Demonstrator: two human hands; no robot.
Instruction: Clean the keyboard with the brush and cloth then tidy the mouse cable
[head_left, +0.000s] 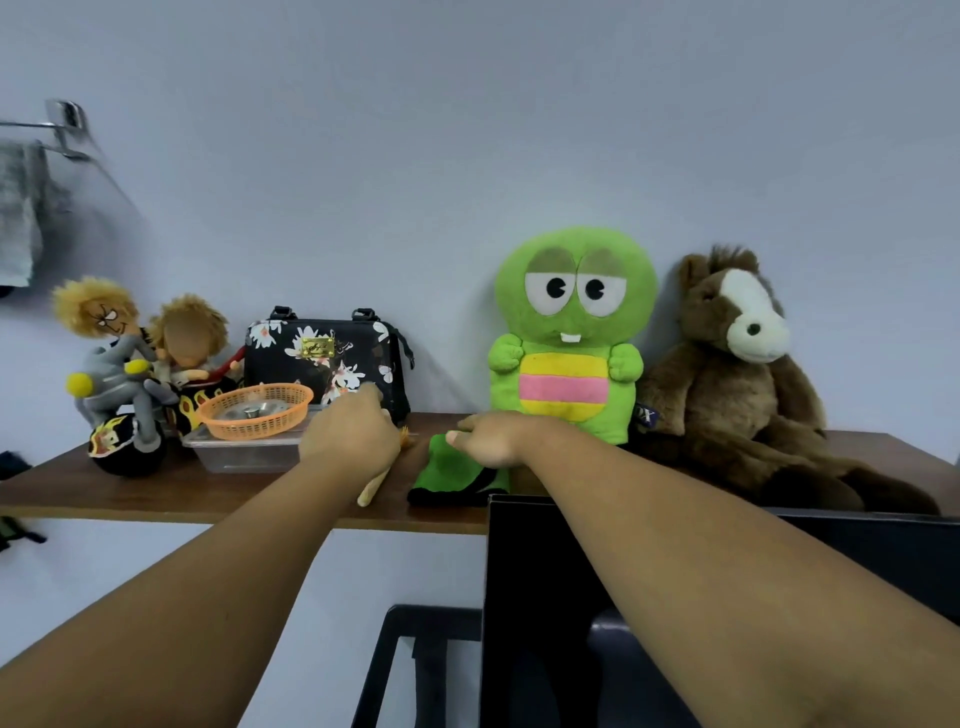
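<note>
My left hand (349, 432) grips a brush (372, 491) on the brown shelf (156, 493). Its pale wooden handle sticks out below my fist, and a tuft of tan bristles shows to the right of my knuckles. My right hand (488, 439) lies on the top end of a green cloth (457, 478) with a black edge, and thumb and fingers appear to pinch it. The cloth lies flat on the shelf in front of the green plush toy (571, 332). No keyboard, mouse or cable is in view.
On the shelf stand an orange basket (257, 410) on a clear plastic box (244, 454), a floral black bag (324, 358), two dolls on a toy motorbike (124, 374) and a brown plush horse (737, 374). A black panel (540, 597) rises below the shelf edge.
</note>
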